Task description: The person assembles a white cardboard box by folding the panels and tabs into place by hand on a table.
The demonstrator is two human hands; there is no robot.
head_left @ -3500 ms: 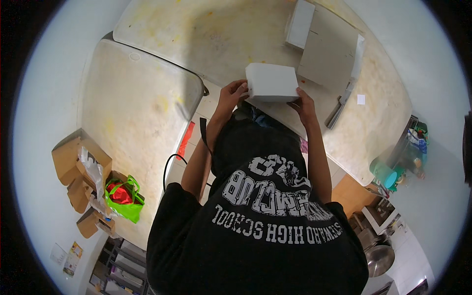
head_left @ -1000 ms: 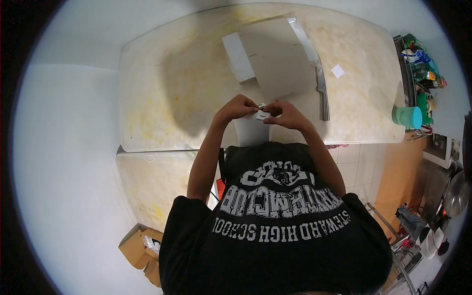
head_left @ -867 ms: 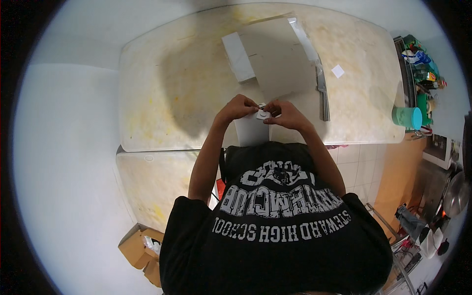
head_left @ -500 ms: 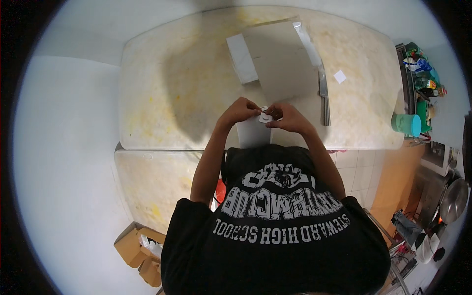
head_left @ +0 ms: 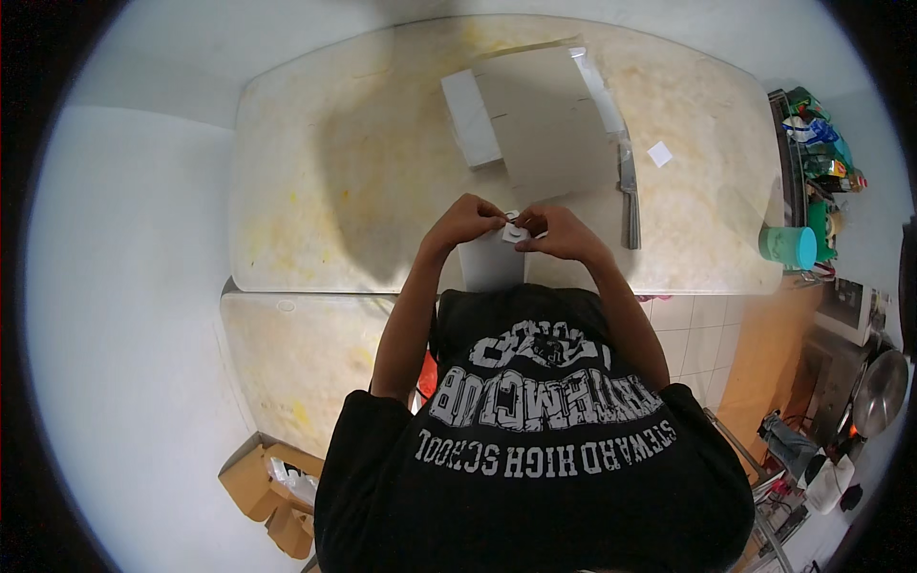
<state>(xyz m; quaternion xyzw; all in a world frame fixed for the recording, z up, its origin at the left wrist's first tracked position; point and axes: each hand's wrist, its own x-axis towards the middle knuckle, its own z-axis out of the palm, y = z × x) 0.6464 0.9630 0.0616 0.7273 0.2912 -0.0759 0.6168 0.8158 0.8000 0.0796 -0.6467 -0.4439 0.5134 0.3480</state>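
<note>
Between my hands, over the near side of the table, is a small white piece with a dark curved mark, too small to name. My right hand pinches it between thumb and fingers. My left hand meets it from the other side with its fingertips pinched together. Another small white bit shows just beyond the fingertips; whether it is part of the same piece I cannot tell. Under my hands, close to my body, lies a flat white panel.
Beyond my hands lies a large grey-brown cardboard sheet with a white block-like piece along its left side. A small white square lies to the right. A teal cup stands at the table's right edge. An open cardboard box sits lower left.
The small white piece has tilted slightly in my fingers. Both hands keep nearly the same pinching pose and place.
</note>
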